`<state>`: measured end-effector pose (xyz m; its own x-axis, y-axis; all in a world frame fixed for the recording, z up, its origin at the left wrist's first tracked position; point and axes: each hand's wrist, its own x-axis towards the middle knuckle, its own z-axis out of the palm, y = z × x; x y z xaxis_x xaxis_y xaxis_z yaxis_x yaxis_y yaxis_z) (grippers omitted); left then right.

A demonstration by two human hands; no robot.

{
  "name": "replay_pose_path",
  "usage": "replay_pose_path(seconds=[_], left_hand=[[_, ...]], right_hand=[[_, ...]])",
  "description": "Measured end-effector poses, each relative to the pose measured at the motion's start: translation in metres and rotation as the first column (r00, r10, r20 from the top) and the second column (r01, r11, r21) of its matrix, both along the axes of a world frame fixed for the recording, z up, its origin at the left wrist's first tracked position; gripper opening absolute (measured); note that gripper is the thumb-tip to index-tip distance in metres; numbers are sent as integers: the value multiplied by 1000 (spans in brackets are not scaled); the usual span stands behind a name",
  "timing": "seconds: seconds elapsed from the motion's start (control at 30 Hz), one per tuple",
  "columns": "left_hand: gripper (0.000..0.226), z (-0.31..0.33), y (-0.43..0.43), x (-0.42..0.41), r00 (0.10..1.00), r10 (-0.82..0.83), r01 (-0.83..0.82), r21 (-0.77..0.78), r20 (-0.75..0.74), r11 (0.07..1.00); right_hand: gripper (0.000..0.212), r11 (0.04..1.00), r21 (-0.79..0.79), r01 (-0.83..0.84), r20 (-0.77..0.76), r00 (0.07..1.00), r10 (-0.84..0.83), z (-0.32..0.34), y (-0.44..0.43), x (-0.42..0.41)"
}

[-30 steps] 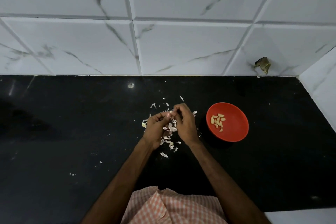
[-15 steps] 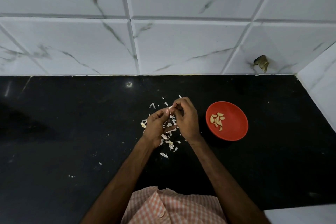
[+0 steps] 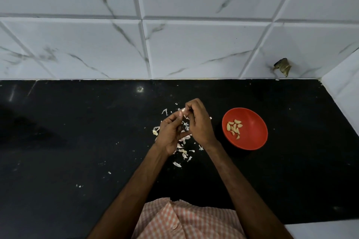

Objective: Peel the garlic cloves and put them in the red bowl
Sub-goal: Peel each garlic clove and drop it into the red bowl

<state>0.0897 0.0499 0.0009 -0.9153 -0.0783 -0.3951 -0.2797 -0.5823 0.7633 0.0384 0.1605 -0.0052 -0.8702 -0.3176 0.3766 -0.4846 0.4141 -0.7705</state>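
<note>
Still peeling: our left hand (image 3: 169, 134) and right hand (image 3: 200, 124) have shifted slightly away, both pinching one garlic clove (image 3: 183, 110) (bowl (image 3: 252, 134) must wait).

1 red bowl (image 3: 252, 139), approx 8 peeled cloves (image 3: 234, 127), 1 held clove (image 3: 182, 110), many peel scraps (image 3: 177, 164)

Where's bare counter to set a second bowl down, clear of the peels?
Free: the black counter left of the left hand, bar flecks, and the strip between red bowl and side wall. Crowded: garlic skins litter the spot below that hand and the right hand, both pinching a garlic clove.
</note>
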Motion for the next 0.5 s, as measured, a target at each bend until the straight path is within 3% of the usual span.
replay_pose_path(seconds=[0.1,0.4,0.5], left_hand=[[21,4,2,2,1000,17,-17,23,1,1000],[21,6,8,0,998,55,-56,54,21,997],[21,6,7,-2,996,80,-84,99,45,991]], right_hand=[[22,997,74,-14,-32,999,17,-2,2,1],[6,971,232,60,-197,980,-13,-2,6,7],[17,968,251,25,-188,982,23,1,8,10]])
